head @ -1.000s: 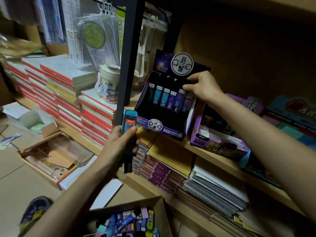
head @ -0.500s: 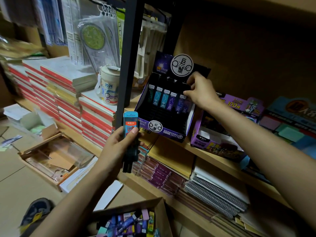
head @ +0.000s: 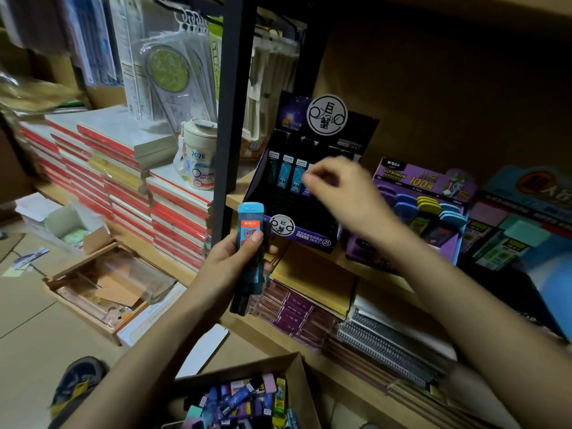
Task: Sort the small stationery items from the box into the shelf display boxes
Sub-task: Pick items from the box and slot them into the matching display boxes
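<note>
Hands: two in view, and we have both up at the shelf (head: 236, 198).
Left hand (head: 227, 267): fingers wrapped round a small bundle of cases, thumb pressed on the front of the top one.
Bundle: one blue case (head: 251, 226) with an orange label on top and upright, darker ones behind it. How many, we can't tell.
Right hand (head: 346, 199): blurred, fingers loosely curled, and we see nothing in them.
Display boxes: we count three in a row on the shelf. There's the black display box (head: 297, 218) with the purple front, a purple display box (head: 402, 178) just to its right, and a blue display box (head: 526, 218) at the far right.
Cases in the black box: three stand in plain sight along the back row (head: 288, 174), and a fourth shows only an edge behind the right fingers.
Right hand and black box: the hand hangs in front of the box's right half, just off that row.
Left hand and black box: the blue case's top sits just beside the box's lower left corner, by the black post (head: 232, 119).
Cardboard box (head: 305, 385): one, down at the bottom edge below both forearms and well apart from the hands. It's heaped with small coloured items, too many for us to count.
Hands apart: the right is higher and nearer the shelf, the left is lower.
</note>
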`<state>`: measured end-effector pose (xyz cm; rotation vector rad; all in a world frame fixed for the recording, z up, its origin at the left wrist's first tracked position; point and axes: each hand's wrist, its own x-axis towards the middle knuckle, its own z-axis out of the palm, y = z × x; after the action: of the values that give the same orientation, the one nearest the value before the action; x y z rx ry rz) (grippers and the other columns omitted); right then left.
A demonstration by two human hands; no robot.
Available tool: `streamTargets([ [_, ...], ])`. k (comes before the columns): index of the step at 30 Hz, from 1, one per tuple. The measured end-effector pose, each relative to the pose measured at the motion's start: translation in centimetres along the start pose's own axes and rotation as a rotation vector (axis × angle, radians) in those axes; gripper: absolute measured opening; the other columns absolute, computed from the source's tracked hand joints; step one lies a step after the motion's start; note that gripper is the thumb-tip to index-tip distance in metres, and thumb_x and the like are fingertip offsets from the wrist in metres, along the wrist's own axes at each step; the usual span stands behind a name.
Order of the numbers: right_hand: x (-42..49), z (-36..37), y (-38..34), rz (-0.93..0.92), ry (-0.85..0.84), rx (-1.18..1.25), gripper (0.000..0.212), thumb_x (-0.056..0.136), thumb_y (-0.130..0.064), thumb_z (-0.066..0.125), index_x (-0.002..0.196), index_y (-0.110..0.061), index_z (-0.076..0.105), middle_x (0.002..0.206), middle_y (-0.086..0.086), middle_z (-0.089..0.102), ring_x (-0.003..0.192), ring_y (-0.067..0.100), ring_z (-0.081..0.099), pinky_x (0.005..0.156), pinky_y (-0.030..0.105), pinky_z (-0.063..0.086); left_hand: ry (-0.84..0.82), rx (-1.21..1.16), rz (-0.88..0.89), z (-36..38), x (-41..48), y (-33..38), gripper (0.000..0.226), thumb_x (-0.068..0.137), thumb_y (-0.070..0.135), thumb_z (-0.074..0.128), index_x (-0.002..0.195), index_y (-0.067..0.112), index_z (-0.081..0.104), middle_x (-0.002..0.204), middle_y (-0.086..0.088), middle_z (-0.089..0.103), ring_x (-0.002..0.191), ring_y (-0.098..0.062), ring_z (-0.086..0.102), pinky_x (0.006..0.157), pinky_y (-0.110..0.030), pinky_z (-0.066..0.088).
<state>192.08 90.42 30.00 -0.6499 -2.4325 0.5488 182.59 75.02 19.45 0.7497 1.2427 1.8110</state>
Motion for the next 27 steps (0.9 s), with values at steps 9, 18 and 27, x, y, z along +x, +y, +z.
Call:
streamTargets([
  [9,-6.8,2.2,0.2,0.201,-0.118,0.564,0.009,0.088,-0.009,0.062,0.095,-0.008,0.067,0.088,0.0,0.065,0.077,-0.001,0.057,0.074,0.011,0.045,-0.207,0.185,-0.019,1.6,-0.9,-0.6,0.036,0.085,0.039,0.054,0.116,0.022,0.058,0.095,-0.006,0.068,0.075,-0.014,0.066,0.057,-0.018,0.05],
  [18,-8.0,-5.5,5.0,0.309,0.225,0.736,0.015,0.092,-0.008,0.056,0.084,-0.021,0.06,0.073,-0.007,0.069,0.068,0.005,0.064,0.057,0.017,0.05,-0.184,0.259,0.017,4.2,0.0,-2.4,0.023,0.09,0.026,0.049,0.098,0.007,0.057,0.083,-0.003,0.067,0.062,-0.011,0.06,0.054,-0.017,0.048],
  [27,-9.5,-11.3,11.7,0.263,0.586,0.336,0.015,0.092,-0.011,0.057,0.094,-0.026,0.06,0.088,-0.006,0.064,0.077,-0.001,0.061,0.07,0.016,0.051,-0.079,0.206,0.06,5.7,0.7,-2.8,0.019,0.087,0.035,0.05,0.09,0.02,0.062,0.084,0.0,0.069,0.069,-0.013,0.063,0.057,-0.022,0.055],
])
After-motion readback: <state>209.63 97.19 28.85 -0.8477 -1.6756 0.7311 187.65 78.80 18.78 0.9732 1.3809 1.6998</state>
